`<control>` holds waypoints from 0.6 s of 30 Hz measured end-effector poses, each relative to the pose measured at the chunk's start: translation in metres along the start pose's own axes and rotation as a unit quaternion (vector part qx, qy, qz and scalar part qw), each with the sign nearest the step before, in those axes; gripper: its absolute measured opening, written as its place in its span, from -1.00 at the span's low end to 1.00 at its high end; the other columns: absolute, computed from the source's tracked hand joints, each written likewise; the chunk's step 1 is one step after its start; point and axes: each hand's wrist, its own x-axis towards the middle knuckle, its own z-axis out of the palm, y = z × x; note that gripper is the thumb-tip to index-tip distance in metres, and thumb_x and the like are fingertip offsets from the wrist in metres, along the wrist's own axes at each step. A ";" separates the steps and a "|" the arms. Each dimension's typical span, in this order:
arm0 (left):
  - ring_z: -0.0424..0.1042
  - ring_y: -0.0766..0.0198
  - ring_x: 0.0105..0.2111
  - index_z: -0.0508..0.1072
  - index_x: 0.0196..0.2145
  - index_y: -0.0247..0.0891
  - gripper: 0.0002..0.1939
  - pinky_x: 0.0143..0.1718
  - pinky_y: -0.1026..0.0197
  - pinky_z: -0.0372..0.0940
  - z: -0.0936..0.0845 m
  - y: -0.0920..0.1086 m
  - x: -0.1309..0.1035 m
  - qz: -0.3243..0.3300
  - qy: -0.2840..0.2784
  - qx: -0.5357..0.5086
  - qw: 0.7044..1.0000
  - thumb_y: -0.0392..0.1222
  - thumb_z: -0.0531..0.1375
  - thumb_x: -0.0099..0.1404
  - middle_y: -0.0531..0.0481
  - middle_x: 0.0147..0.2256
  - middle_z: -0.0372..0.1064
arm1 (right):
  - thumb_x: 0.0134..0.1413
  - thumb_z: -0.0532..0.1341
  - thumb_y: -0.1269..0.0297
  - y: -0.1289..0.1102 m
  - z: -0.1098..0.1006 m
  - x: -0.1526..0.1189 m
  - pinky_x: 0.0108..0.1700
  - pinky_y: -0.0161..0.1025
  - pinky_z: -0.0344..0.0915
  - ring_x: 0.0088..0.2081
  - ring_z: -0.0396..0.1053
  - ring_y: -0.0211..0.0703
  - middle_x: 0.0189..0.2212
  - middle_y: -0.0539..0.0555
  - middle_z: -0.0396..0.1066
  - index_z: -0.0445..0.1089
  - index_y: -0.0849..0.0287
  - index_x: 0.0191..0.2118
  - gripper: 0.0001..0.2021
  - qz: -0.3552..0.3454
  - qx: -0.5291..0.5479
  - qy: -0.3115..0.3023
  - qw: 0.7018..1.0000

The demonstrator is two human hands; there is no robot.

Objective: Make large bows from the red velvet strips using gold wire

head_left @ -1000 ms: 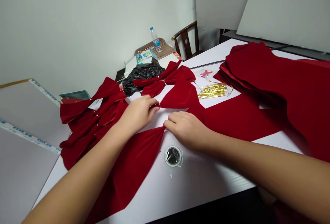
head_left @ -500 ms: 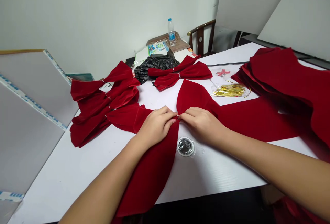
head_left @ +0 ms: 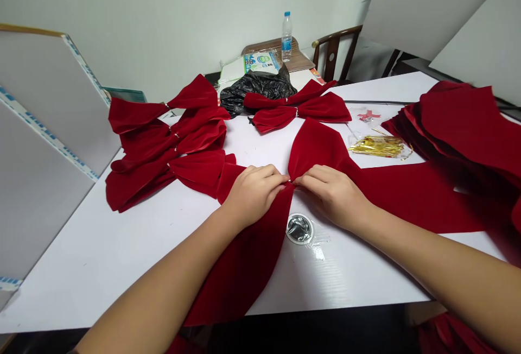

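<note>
A red velvet piece (head_left: 264,256) is gathered to a narrow waist near the middle of the white table (head_left: 134,267). My left hand (head_left: 256,191) pinches this waist from the left, and my right hand (head_left: 334,191) pinches it from the right, fingertips nearly touching. A small light-coloured tie shows between them. One part of the cloth fans out beyond the hands, the other runs toward the table's front edge under my left forearm. Just below my right hand lies a round dark disc (head_left: 300,228) with a white rim.
Tied red bows (head_left: 195,126) are piled at the left, others (head_left: 313,107) by a black plastic bag (head_left: 260,89). Gold twist ties (head_left: 380,146) lie near stacked red cloth (head_left: 459,126) at right. A bottle (head_left: 286,39) stands behind; white panels (head_left: 36,104) stand left.
The camera view has shifted, so the scene sits a little differently in the picture. Both hands keep their pinch at the cloth's waist.
</note>
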 end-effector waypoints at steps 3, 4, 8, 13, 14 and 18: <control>0.51 0.16 -0.20 0.55 -0.03 -0.24 -0.75 -0.17 0.09 0.29 0.000 0.000 -0.001 0.023 0.001 0.010 1.000 -0.26 0.09 0.49 -0.05 -0.19 0.54 | 0.31 0.12 0.54 0.000 0.001 -0.001 -0.27 -0.20 0.22 -0.33 0.30 -0.13 -0.33 0.16 0.46 0.51 0.35 -0.14 -0.80 -0.007 -0.008 0.007 1.000; 0.50 0.17 -0.20 0.55 -0.02 -0.24 -0.75 -0.17 0.10 0.28 0.000 0.000 -0.001 0.025 0.004 0.005 1.000 -0.27 0.09 0.49 -0.04 -0.19 0.54 | 0.30 0.12 0.55 0.000 0.002 -0.001 -0.27 -0.20 0.22 -0.33 0.30 -0.13 -0.32 0.16 0.46 0.51 0.35 -0.13 -0.80 -0.009 -0.010 0.007 1.000; 0.51 0.19 -0.20 0.54 -0.01 -0.26 -0.75 -0.18 0.10 0.28 0.002 0.000 -0.002 0.024 0.020 -0.006 1.000 -0.29 0.09 0.48 -0.04 -0.19 0.54 | 0.30 0.13 0.55 0.001 0.003 -0.002 -0.27 -0.20 0.21 -0.34 0.27 -0.13 -0.33 0.15 0.46 0.51 0.35 -0.10 -0.79 -0.015 -0.021 0.006 1.000; 0.52 0.19 -0.20 0.55 -0.02 -0.23 -0.77 -0.18 0.10 0.29 0.005 -0.001 -0.002 0.003 0.039 0.006 0.999 -0.26 0.12 0.48 -0.04 -0.16 0.56 | 0.30 0.14 0.54 0.000 0.001 -0.001 -0.28 -0.20 0.19 -0.34 0.24 -0.13 -0.34 0.14 0.44 0.51 0.36 -0.10 -0.80 -0.024 -0.032 0.004 0.999; 0.53 0.18 -0.20 0.55 -0.02 -0.23 -0.77 -0.18 0.09 0.29 0.005 -0.001 -0.002 -0.010 0.044 0.009 0.999 -0.26 0.13 0.47 -0.04 -0.16 0.56 | 0.30 0.14 0.53 -0.001 0.001 0.000 -0.29 -0.20 0.18 -0.35 0.24 -0.14 -0.35 0.13 0.43 0.52 0.35 -0.11 -0.80 -0.027 -0.031 0.001 0.999; 0.54 0.15 -0.17 0.55 -0.02 -0.22 -0.78 -0.14 0.07 0.33 0.004 -0.002 -0.001 -0.063 0.062 -0.011 0.996 -0.23 0.14 0.47 -0.05 -0.15 0.57 | 0.31 0.12 0.52 -0.003 0.001 0.000 -0.30 -0.21 0.17 -0.37 0.21 -0.15 -0.40 0.10 0.38 0.51 0.30 -0.19 -0.81 -0.031 -0.017 -0.029 0.999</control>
